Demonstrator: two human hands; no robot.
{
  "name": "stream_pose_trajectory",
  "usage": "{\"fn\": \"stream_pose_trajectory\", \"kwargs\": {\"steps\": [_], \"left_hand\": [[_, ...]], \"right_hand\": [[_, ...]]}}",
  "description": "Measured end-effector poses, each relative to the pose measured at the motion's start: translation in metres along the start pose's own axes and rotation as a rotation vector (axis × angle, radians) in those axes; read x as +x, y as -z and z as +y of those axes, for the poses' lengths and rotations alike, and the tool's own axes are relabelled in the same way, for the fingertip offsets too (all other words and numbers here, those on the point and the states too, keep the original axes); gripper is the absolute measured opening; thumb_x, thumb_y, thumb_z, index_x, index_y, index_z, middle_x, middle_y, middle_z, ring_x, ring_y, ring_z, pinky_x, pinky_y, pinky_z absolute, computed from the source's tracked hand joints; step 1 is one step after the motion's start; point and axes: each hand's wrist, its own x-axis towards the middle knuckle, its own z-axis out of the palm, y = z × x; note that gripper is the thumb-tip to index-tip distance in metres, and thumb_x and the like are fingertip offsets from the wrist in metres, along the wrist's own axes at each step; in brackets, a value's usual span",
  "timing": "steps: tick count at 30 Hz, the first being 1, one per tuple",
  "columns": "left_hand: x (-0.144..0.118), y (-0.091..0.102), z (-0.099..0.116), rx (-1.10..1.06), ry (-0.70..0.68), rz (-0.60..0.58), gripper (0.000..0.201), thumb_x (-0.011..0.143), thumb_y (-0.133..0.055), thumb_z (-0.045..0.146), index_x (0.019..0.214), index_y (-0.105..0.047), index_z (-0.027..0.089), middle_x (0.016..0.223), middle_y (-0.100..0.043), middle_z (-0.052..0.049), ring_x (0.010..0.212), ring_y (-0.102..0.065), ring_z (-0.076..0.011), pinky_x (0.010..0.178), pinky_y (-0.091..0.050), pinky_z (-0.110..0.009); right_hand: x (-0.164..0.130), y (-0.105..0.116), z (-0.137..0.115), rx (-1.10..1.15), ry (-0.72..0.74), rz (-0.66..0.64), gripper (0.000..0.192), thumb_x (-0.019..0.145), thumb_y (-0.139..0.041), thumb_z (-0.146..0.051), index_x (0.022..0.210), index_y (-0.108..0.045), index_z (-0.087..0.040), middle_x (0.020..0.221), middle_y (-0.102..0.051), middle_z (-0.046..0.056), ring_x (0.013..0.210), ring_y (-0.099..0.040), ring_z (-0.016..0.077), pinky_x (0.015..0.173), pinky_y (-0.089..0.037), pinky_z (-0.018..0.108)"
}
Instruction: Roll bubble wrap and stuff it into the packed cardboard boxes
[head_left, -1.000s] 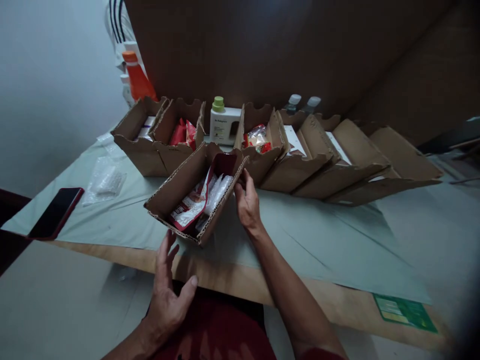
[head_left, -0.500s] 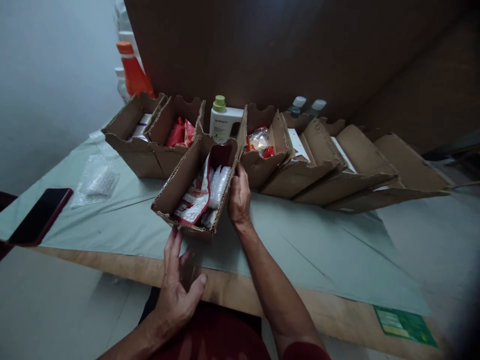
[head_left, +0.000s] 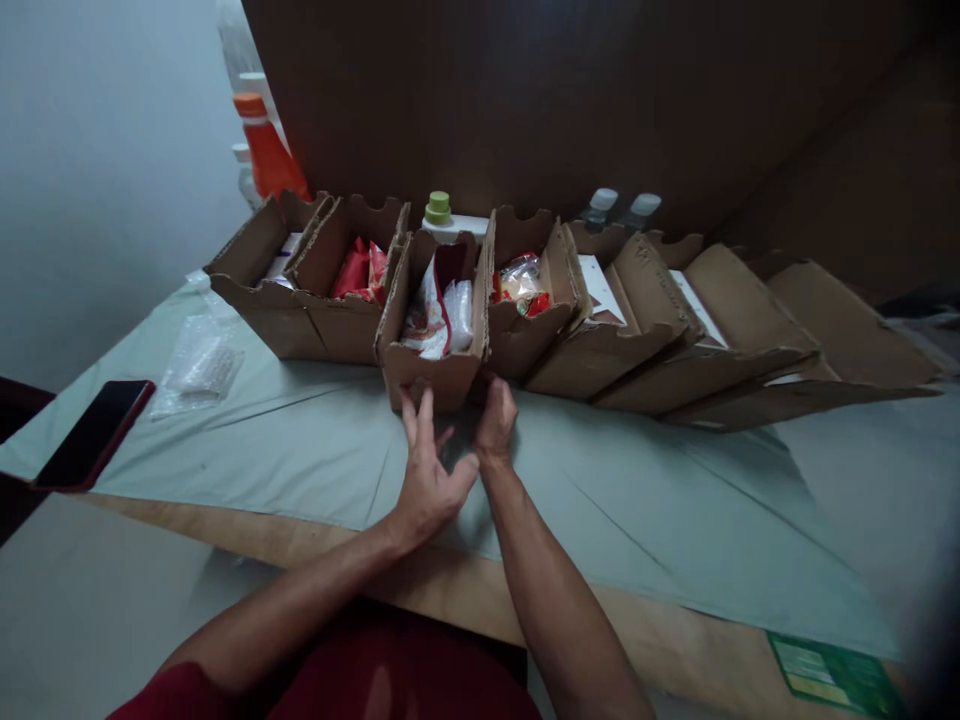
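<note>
A small open cardboard box (head_left: 435, 378) stands in a row between two other boxes, its front sticking out a little toward me. Inside it are a red-and-white printed pouch (head_left: 427, 315) and a clear plastic-wrapped item (head_left: 459, 312). The fingertips of my left hand (head_left: 433, 485) press against the box's front wall, with the thumb apart and the palm bare. Curled at the lower right corner of the same box is my right hand (head_left: 496, 420), its fingertips partly hidden by the cardboard.
Several cardboard boxes line the table, including one with red packets (head_left: 360, 270) and one with a snack pack (head_left: 519, 283). Behind stand a green-capped bottle (head_left: 439, 210) and an orange bottle (head_left: 270, 150). At left lie bubble wrap (head_left: 196, 365) and a phone (head_left: 94, 435).
The box with the pouch has moved away from me and straightened into the gap in the row, now hiding most of the green-capped bottle. Both hands have moved forward with it.
</note>
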Motion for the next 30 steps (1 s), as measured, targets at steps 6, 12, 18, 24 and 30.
{"fn": "stream_pose_trajectory", "kwargs": {"steps": [6, 12, 18, 24, 30], "left_hand": [[0.063, -0.011, -0.01, 0.027, -0.004, 0.026, 0.096, 0.08, -0.066, 0.02, 0.161, -0.016, 0.029, 0.172, 0.015, -0.014, 0.158, -0.02, -0.0391, 0.113, -0.048, -0.049], [0.07, -0.003, -0.006, 0.021, 0.022, 0.021, 0.095, 0.077, -0.067, 0.021, 0.16, -0.02, 0.03, 0.173, 0.006, -0.015, 0.155, -0.028, -0.0401, 0.108, -0.052, -0.051], [0.008, 0.048, -0.007, 0.068, -0.073, 0.054, 0.076, 0.086, -0.064, 0.021, 0.155, -0.035, 0.034, 0.173, -0.012, -0.012, 0.148, -0.042, -0.034, 0.103, -0.056, -0.046], [-0.044, 0.12, -0.01, 0.225, 0.038, 0.24, 0.05, 0.09, -0.063, 0.021, 0.139, -0.056, 0.028, 0.167, -0.029, -0.013, 0.125, -0.062, -0.0278, 0.099, -0.059, -0.045], [-0.071, 0.175, -0.01, 0.277, 0.096, 0.388, 0.031, 0.094, -0.064, 0.033, 0.123, -0.067, 0.024, 0.161, -0.041, -0.011, 0.103, -0.069, -0.019, 0.091, -0.061, -0.037]], "right_hand": [[0.008, -0.001, 0.005, 0.02, -0.007, 0.041, 0.059, 0.093, -0.032, -0.066, 0.111, -0.066, -0.022, 0.108, -0.075, 0.012, 0.099, -0.071, 0.0252, 0.082, -0.056, 0.038], [0.003, 0.002, -0.01, 0.03, 0.096, 0.057, 0.042, 0.089, -0.048, -0.056, 0.101, -0.067, -0.02, 0.101, -0.075, 0.009, 0.095, -0.07, 0.0241, 0.087, -0.055, 0.04], [-0.019, -0.016, -0.087, 0.019, 0.361, -0.206, 0.03, 0.097, -0.052, -0.037, 0.116, -0.068, -0.021, 0.089, -0.075, 0.004, 0.082, -0.071, 0.0182, 0.083, -0.057, 0.034], [0.009, -0.083, -0.156, -0.468, 0.495, -0.512, 0.066, 0.092, -0.053, -0.022, 0.157, -0.042, -0.02, 0.086, -0.076, 0.004, 0.074, -0.068, 0.0218, 0.081, -0.055, 0.039], [0.019, -0.107, -0.159, -0.596, 0.454, -0.427, 0.032, 0.094, -0.049, -0.018, 0.112, -0.075, -0.024, 0.084, -0.076, 0.005, 0.082, -0.072, 0.0225, 0.077, -0.049, 0.03]]}}
